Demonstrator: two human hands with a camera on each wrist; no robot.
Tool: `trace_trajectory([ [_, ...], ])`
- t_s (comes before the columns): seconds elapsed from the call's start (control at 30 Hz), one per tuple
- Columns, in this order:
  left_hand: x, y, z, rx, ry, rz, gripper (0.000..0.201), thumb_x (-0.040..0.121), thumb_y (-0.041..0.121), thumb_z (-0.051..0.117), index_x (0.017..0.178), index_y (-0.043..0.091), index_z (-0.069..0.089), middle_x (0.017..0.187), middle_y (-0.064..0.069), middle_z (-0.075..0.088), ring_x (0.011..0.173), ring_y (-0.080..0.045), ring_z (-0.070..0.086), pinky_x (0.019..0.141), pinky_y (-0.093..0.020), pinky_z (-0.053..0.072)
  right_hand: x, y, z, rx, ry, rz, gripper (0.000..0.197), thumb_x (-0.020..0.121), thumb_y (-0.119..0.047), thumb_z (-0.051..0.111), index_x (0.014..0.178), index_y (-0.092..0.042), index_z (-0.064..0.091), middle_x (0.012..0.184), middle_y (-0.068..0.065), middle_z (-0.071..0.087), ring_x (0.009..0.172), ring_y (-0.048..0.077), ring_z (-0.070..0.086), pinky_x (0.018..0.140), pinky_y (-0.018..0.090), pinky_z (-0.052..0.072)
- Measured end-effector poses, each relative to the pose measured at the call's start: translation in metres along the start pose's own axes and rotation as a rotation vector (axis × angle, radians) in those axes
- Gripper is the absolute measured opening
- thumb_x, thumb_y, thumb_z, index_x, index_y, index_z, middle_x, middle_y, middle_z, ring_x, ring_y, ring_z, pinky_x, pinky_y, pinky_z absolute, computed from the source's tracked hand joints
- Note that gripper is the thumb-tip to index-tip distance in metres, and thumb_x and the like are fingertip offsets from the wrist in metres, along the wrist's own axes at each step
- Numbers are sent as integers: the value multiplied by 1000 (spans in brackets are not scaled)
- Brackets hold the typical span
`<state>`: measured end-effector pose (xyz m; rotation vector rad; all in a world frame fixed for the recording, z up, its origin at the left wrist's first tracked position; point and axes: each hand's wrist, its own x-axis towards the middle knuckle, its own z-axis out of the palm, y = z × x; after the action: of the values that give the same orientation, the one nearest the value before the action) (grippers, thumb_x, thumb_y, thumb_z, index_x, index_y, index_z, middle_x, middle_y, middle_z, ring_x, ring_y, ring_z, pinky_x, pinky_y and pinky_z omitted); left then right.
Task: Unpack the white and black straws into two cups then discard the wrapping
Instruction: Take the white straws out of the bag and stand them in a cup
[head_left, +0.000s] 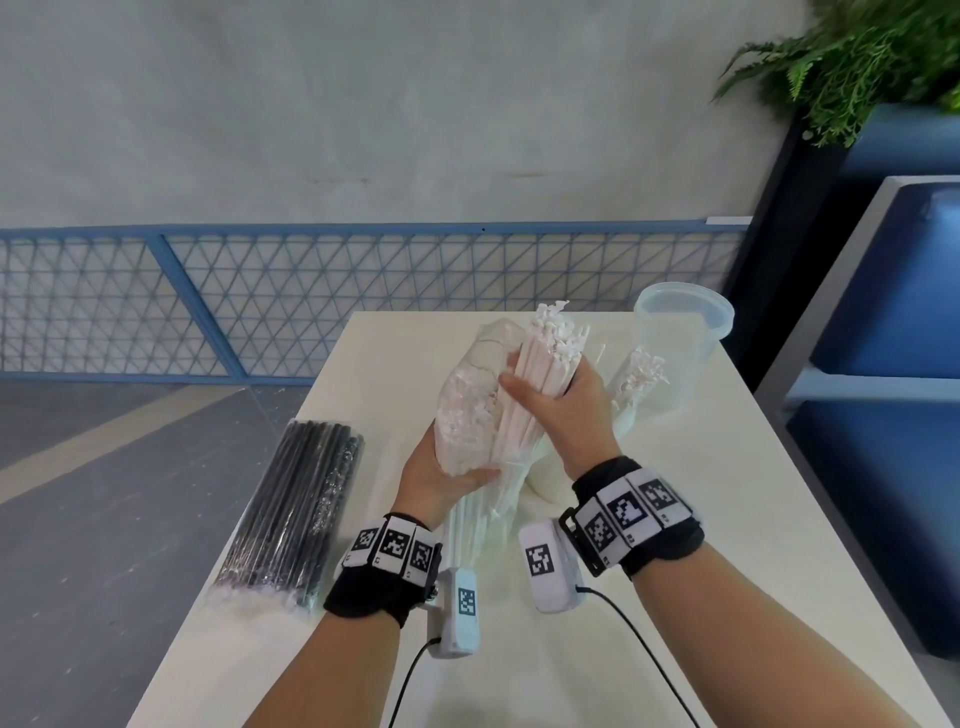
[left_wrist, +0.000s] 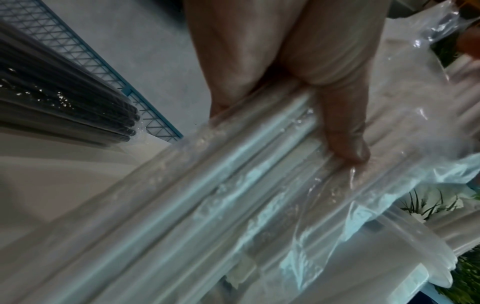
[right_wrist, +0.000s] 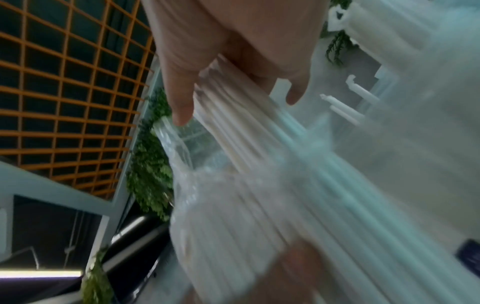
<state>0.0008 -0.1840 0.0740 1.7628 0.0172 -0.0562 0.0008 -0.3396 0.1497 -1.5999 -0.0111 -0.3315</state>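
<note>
Pale table (head_left: 675, 519) set against a grey wall w/ a blue mesh rail; fern top right. You're mid-air over the table's middle w/ the white straws.

Your right hand (head_left: 558, 410) is wrapped round a bundle of white straws (head_left: 535, 364), thumb across the front, fingers curled behind. Your left hand (head_left: 441, 480) cups the clear wrapping (head_left: 467, 405) from below, thumb pressed on the plastic, w/ more white straws inside it.

The relation that counts: the bundle's long axis runs from low and near you, up and away, tips leaning to the right. The filled cup (head_left: 639, 384), already holding white straws, sits just beyond and right of your right hand. An empty clear cup (head_left: 683, 322) stands upright behind it, near the far right corner. So the right hand is the nearer one to both cups; I'd guess the bundle goes out along its own axis and tips rightward into a cup, while the left only anchors the bag.

Black straws (head_left: 296, 519) lie in their sealed pack at the table's left edge, well apart from both hands, long axis running near-to-far. Untouched so far.
</note>
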Motion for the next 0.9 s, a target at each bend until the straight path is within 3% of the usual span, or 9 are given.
trace_trajectory([
  [0.07, 0, 0, 1, -5, -5, 2, 69, 62, 13, 85, 121, 22, 53, 117, 3, 64, 111, -15, 58, 91, -27, 46, -8, 10, 4, -25, -4, 41, 44, 70, -22, 80, 109, -12, 62, 101, -1, 69, 95, 12, 66, 82, 32, 55],
  [0.2, 0, 1, 3, -19, -2, -2, 68, 62, 12, 86, 119, 28, 50, 118, 3, 62, 112, -14, 56, 93, -28, 44, -10, 13, 9, 36, 46, 99, 34, 73, -13, 77, 104, -12, 62, 90, -8, 66, 85, 4, 63, 71, 19, 52],
  [0.3, -2, 1, 2, -27, -14, -3, 67, 62, 15, 86, 119, 25, 52, 115, 4, 63, 110, -13, 58, 90, -26, 45, -6, 7, 10, 76, 42, 128, 31, 76, -12, 74, 105, -9, 64, 90, -2, 67, 84, 11, 65, 67, 17, 52],
  [0.37, -3, 1, 0, -39, -27, -4, 69, 62, 16, 86, 121, 22, 53, 117, 2, 64, 111, -14, 59, 90, -26, 46, -4, 0, 10, 111, 36, 140, 27, 77, -11, 73, 103, -9, 65, 88, 0, 67, 83, 12, 65, 65, 18, 52],
  [0.53, -3, 2, -3, -20, -2, -4, 65, 63, 14, 85, 120, 18, 54, 115, -1, 65, 109, -18, 60, 89, -27, 45, 11, -22, 2, 249, 111, 138, 31, 77, -12, 72, 105, -1, 63, 95, 11, 68, 87, 23, 67, 76, 36, 56],
  [0.67, -3, 2, -3, 16, -15, 21, 65, 63, 15, 85, 119, 19, 54, 116, -1, 64, 109, -18, 60, 88, -24, 45, 17, -29, -6, 281, 161, 116, 24, 79, -11, 69, 94, 6, 63, 83, 6, 65, 75, 17, 63, 66, 28, 52],
  [0.77, -5, 4, -2, 50, -18, 44, 65, 63, 17, 85, 119, 21, 53, 114, 2, 63, 108, -15, 58, 80, -15, 43, 19, -27, -10, 303, 199, 112, 27, 78, -12, 71, 98, 5, 62, 86, 7, 66, 79, 18, 65, 67, 26, 51],
  [0.9, -7, 7, 2, 29, -33, 51, 66, 63, 15, 84, 119, 25, 51, 114, 6, 62, 109, -12, 57, 75, -8, 43, 16, -18, -9, 211, 148, 165, 37, 72, -16, 77, 105, -10, 61, 101, 7, 68, 92, 19, 66, 78, 30, 54],
])
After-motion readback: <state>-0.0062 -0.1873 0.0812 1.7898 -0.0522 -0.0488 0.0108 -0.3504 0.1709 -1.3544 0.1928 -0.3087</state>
